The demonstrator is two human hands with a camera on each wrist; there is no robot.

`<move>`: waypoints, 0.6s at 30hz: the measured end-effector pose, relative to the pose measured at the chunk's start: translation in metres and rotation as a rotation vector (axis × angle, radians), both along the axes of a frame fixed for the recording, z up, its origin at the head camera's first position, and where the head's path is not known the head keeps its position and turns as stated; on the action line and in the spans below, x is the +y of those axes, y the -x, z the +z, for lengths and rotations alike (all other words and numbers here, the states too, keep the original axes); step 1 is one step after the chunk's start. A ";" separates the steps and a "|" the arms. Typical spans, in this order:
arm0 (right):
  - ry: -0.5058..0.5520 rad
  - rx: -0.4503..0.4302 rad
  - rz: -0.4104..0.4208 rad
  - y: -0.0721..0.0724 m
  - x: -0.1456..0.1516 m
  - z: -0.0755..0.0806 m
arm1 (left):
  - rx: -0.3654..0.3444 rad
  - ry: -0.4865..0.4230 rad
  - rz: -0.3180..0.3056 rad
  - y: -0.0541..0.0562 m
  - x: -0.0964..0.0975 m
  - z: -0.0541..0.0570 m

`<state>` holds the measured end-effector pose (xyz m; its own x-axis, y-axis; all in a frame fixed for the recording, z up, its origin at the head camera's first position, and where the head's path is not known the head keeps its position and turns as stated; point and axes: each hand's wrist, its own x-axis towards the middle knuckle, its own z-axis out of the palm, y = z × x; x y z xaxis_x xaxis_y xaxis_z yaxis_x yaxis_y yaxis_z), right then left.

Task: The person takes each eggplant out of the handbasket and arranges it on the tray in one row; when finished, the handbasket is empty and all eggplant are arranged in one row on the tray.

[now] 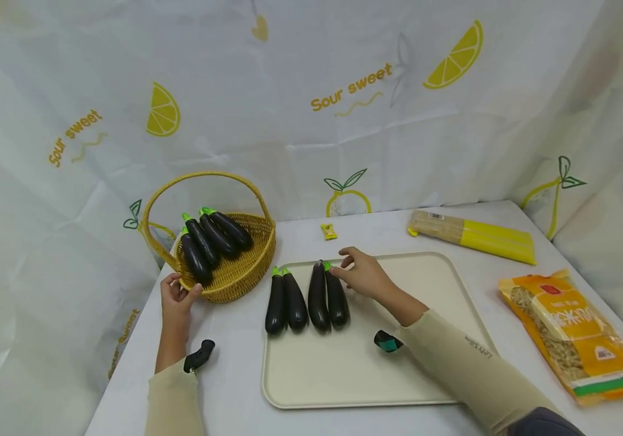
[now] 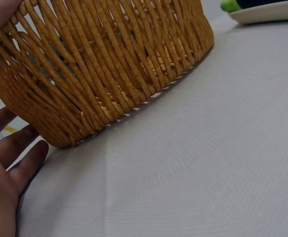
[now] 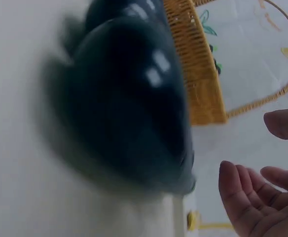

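A wicker basket (image 1: 253, 272) with a tall handle holds several dark eggplants (image 1: 218, 238) at the back left. My left hand (image 1: 177, 306) grips its near-left rim, thumb on top; in the left wrist view the fingers (image 2: 28, 165) lie against the woven outside. Several more eggplants (image 1: 318, 300) lie side by side on the left part of a beige tray (image 1: 316, 375), green stem ends away from me. Over the stem of the rightmost one is my right hand (image 1: 364, 275), thumb and fingers apart, nothing between them in the right wrist view. A blurred eggplant (image 3: 124, 103) fills that view's middle.
Behind the tray lies a small yellow packet (image 1: 329, 231). A long pack with a yellow end (image 1: 469, 236) is at the back right, and an orange bag (image 1: 578, 333) lies right of the tray. White printed curtains (image 1: 289, 121) enclose the table's back and sides.
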<state>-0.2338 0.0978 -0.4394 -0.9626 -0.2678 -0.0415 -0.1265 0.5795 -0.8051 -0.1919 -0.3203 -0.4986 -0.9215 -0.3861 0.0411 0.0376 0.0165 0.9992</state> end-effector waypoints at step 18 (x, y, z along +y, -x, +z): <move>-0.034 0.198 0.283 0.082 -0.181 0.034 | 0.041 -0.026 -0.006 -0.001 0.000 -0.002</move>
<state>-0.3154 -0.0837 -0.4057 -0.8405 -0.5272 0.1249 -0.4378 0.5251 -0.7298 -0.1905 -0.3208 -0.5009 -0.9216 -0.3820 0.0686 0.0782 -0.0097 0.9969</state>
